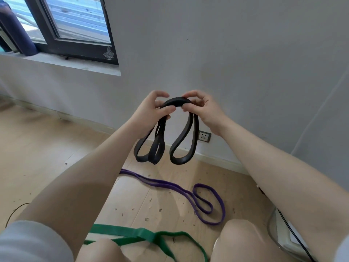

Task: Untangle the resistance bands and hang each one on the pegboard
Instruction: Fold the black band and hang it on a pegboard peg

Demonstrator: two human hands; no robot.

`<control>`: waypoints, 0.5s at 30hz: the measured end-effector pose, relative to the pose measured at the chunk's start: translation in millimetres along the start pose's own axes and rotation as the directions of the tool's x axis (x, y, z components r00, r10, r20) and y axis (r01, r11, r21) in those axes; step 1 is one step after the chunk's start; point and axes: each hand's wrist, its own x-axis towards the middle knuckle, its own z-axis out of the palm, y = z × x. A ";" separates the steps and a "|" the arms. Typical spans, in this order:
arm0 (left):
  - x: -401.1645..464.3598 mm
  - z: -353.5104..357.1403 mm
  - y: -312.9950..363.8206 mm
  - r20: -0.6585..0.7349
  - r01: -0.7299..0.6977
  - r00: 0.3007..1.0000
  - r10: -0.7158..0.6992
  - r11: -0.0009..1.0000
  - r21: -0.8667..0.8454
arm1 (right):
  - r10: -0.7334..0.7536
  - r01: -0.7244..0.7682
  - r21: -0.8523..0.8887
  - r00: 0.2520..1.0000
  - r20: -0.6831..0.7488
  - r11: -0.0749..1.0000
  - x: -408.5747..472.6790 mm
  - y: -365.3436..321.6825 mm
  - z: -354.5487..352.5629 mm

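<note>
Both hands hold the black band (175,103) up before the wall: the left hand (151,108) and right hand (203,108) each pinch its top arc, with loops hanging below. On the floor (37,148) lie the purple band (188,191) (partly coiled) and, nearer the knees, the green band (132,234).

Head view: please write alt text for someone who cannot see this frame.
Both hands, left hand and right hand, pinch the top of a bunched black resistance band whose loops hang down before a grey wall. A purple band and a green band lie on the wooden floor.
</note>
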 end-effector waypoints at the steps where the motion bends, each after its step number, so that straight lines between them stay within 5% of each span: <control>1: 6.7 -0.1 7.5 -0.020 -0.004 1.000 0.002 0.996 -0.094 | -0.037 0.041 0.061 0.997 -0.074 0.997 4.0 -8.1 -2.6; 6: 53.2 6.6 47.5 -0.089 -0.180 0.984 0.158 0.899 -0.398 | -0.100 0.153 0.204 0.964 -0.245 0.967 36.2 -51.4 -29.3; 15: 138.1 12.4 97.1 -0.022 -0.242 0.969 0.245 0.935 -0.259 | -0.148 0.176 0.052 0.928 -0.343 0.983 93.5 -91.2 -85.2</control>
